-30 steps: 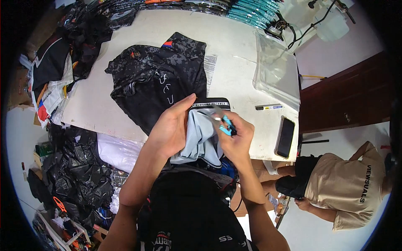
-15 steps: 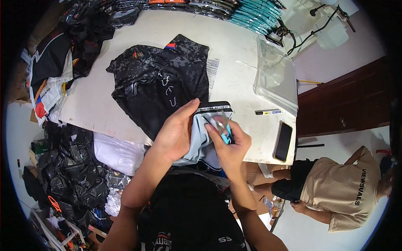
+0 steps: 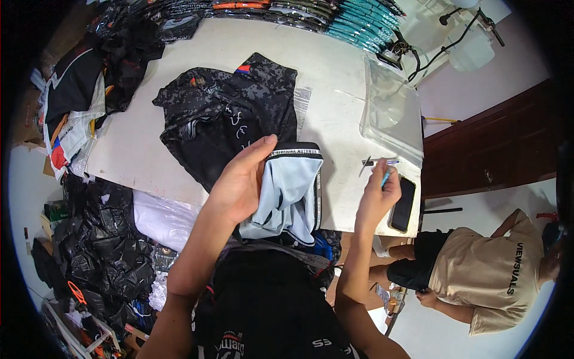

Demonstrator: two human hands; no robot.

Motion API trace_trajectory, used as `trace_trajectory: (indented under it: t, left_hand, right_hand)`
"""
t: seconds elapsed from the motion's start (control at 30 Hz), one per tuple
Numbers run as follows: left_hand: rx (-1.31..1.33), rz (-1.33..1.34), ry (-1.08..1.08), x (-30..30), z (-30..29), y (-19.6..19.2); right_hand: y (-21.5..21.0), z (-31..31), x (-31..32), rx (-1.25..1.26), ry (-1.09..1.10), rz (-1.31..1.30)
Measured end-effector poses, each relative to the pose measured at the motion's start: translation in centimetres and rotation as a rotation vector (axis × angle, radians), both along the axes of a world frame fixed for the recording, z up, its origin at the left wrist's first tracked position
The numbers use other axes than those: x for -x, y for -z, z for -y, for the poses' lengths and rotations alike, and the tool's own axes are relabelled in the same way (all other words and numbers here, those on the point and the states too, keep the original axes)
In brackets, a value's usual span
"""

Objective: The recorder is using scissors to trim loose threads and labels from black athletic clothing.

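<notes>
A black and grey camouflage-patterned jersey (image 3: pixel 206 128) lies spread on the table. Its near part is turned up, so a pale blue inner side (image 3: pixel 287 179) shows, edged with a dark band bearing white lettering. My left hand (image 3: pixel 242 185) holds this turned-up part, thumb along the top edge, with the other fingers mostly hidden by the cloth. Away to the right, my right hand (image 3: pixel 378 194) is closed on small blue-handled scissors (image 3: pixel 385 178), whose thin blades point up and left. Just beyond the blades lies a marker pen (image 3: pixel 388 161).
A black phone (image 3: pixel 403 205) lies by the table's right edge, below clear plastic sleeves (image 3: pixel 388 113). Packed garments (image 3: pixel 362 27) line the far edge, and more clothes (image 3: pixel 75 102) hang at left. Black plastic bags (image 3: pixel 95 239) sit below left. A person (image 3: pixel 478 275) stands at right.
My right hand has moved right with the scissors, from the jersey's edge to beside the pen and phone. My left hand and the turned-up cloth have shifted slightly left.
</notes>
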State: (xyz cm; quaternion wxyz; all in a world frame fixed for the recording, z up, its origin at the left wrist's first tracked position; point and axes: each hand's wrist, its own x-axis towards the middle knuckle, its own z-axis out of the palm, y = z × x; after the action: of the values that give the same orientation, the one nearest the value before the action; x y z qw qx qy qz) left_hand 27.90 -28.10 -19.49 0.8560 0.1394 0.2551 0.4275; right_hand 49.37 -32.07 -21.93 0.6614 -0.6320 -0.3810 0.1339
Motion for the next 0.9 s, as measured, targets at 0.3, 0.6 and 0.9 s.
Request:
trace_trajectory:
  t: [0.3,0.6,0.9]
  left_hand:
    - [-0.54,-0.394,0.143,0.7,-0.1,-2.6]
    - [-0.649,-0.559,0.44,2.9,1.1,-3.2]
    - [-0.88,-0.685,0.489,1.9,1.9,1.2]
  right_hand:
    - [-4.5,0.1,4.4,0.121,-0.9,-0.301]
    - [-4.9,1.0,3.0,-0.023,-0.588,-0.183]
    - [-5.7,1.7,0.0,-0.16,-0.502,-0.274]
